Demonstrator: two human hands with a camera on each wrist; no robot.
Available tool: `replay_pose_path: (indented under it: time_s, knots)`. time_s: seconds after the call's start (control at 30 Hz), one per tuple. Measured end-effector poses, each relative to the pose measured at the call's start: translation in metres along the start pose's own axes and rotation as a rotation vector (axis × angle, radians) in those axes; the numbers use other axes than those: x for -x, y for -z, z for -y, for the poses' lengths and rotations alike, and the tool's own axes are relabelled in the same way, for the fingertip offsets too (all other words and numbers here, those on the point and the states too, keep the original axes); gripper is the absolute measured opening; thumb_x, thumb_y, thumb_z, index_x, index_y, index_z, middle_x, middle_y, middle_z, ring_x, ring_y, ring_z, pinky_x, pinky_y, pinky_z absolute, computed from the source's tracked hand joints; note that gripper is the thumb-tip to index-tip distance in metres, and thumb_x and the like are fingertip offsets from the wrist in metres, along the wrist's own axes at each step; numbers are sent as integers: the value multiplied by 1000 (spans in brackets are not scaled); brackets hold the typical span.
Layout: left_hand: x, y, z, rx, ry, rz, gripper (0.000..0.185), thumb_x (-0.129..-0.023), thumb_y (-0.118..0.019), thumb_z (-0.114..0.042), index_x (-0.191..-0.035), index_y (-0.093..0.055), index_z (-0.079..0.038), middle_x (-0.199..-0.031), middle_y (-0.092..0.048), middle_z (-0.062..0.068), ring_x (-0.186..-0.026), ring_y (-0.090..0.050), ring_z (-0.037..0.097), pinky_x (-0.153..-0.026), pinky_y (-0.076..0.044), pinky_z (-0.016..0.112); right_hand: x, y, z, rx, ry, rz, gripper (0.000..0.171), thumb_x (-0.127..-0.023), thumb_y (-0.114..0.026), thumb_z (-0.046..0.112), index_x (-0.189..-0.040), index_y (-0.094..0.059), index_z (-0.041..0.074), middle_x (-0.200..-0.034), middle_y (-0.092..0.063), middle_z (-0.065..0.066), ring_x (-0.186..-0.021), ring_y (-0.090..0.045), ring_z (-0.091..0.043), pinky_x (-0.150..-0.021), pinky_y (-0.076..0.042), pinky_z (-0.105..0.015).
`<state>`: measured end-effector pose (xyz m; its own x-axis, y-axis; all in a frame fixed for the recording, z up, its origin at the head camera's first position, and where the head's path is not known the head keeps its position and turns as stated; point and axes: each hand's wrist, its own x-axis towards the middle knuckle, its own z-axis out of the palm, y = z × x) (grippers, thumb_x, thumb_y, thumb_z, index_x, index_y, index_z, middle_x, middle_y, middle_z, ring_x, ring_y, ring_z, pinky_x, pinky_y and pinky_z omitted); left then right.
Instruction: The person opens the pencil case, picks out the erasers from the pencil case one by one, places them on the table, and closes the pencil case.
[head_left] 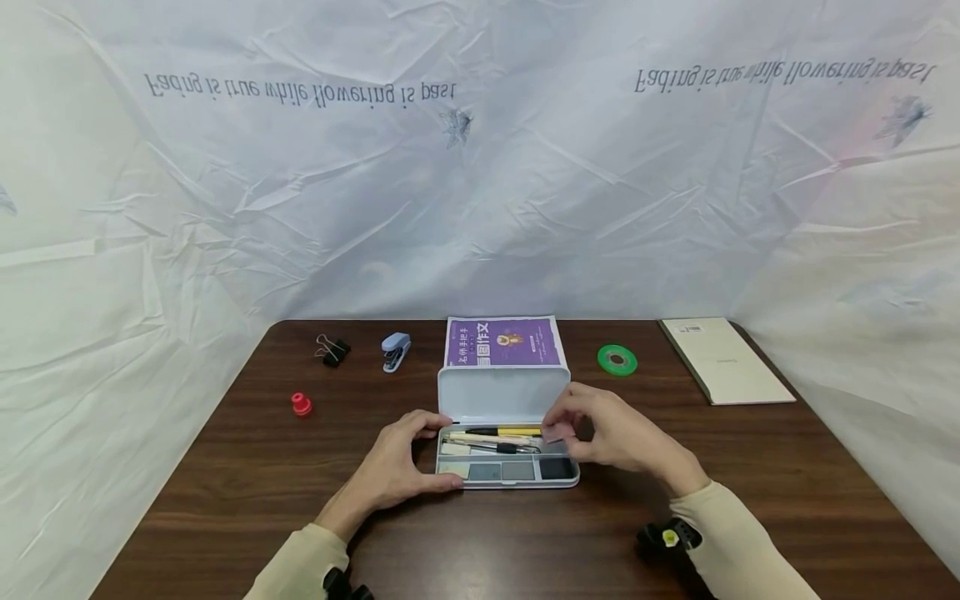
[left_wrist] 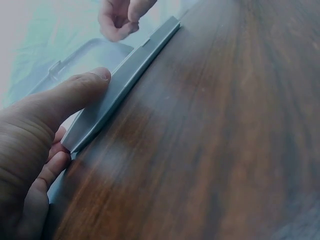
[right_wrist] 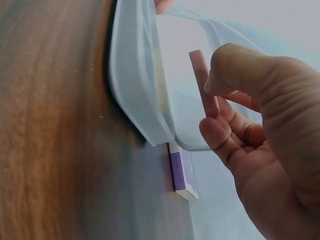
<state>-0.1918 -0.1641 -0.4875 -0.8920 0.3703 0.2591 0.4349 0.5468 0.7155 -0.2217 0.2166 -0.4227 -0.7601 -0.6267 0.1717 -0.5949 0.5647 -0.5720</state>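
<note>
A pale grey pencil case [head_left: 508, 484] lies open on the table, its lid [head_left: 504, 393] raised at the back. Pens [head_left: 501, 447] and a yellow pencil [head_left: 519, 432] lie in its rear part; several flat squares [head_left: 517, 472] line the front. My left hand [head_left: 392, 467] grips the case's left end, thumb along the front edge and fingers behind. Above the right end, my right hand [head_left: 609, 427] pinches a small flat reddish-brown block [right_wrist: 204, 82] between thumb and fingers. In the head view the block is mostly covered by fingers, so its kind is unclear.
Behind the lid lies a purple book [head_left: 504, 342]. To the left are a black binder clip [head_left: 334, 352], a blue stapler [head_left: 395, 351] and a small red piece [head_left: 301, 404]. A green tape roll [head_left: 617, 360] and a cream notebook [head_left: 726, 360] lie to the right.
</note>
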Motion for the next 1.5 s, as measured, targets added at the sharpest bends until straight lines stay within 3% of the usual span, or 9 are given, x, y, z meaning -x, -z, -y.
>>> replay_pose_path:
  time_s: [0.27,0.47,0.83,0.93,1.1,1.27,1.5]
  knots:
    - [3,-1,1,2,17,0,83,-75,-102,-59,-140,-71,-19,-133,-71,-8,-120,-68,13,-108,-59,40,8,15,-7,-63,11,-74,40,-93,-80,0,-118,-78,30,-115,-69,15,-98,-67,-11,-81,-63,-30]
    - [3,-2,1,4,10,-2,82,-75,-102,-58,-140,-71,-19,-133,-72,-8,-121,-68,14,-108,-59,39,26,37,-18,-13,13,-173,47,-89,-80,-9,-119,-76,28,-115,-69,13,-96,-65,-10,-75,-61,-29]
    - [5,0,3,-10,15,-3,81,-75,-103,-57,-140,-71,-20,-133,-71,-9,-120,-68,13,-108,-59,39,66,73,-43,13,36,-318,46,-93,-80,-13,-125,-78,21,-118,-71,5,-99,-69,-10,-80,-58,-19]
    - [5,1,4,-12,15,-3,81,-75,-103,-58,-140,-71,-21,-133,-71,-9,-121,-68,13,-107,-59,39,75,78,-49,18,13,-346,48,-93,-79,-15,-125,-78,21,-117,-71,5,-96,-68,-11,-75,-56,-19]
    - [4,1,3,-14,30,3,82,-75,-102,-59,-141,-71,-21,-133,-71,-9,-120,-68,12,-108,-59,40,91,79,-65,52,-44,-373,49,-91,-78,-17,-123,-79,20,-114,-71,4,-93,-61,-9,-72,-49,-22]
    - [2,2,0,-8,52,11,82,-75,-102,-60,-141,-71,-23,-133,-71,-9,-120,-67,13,-108,-58,42,104,70,-88,59,-108,-340,43,-93,-77,-13,-123,-78,18,-116,-73,2,-96,-65,-10,-79,-51,-16]
    - [0,1,-2,-4,56,16,81,-75,-102,-60,-141,-71,-24,-134,-70,-10,-121,-67,13,-109,-58,42,117,57,-112,70,-169,-329,38,-93,-81,-8,-122,-80,17,-117,-74,-2,-92,-63,-5,-75,-51,-19]
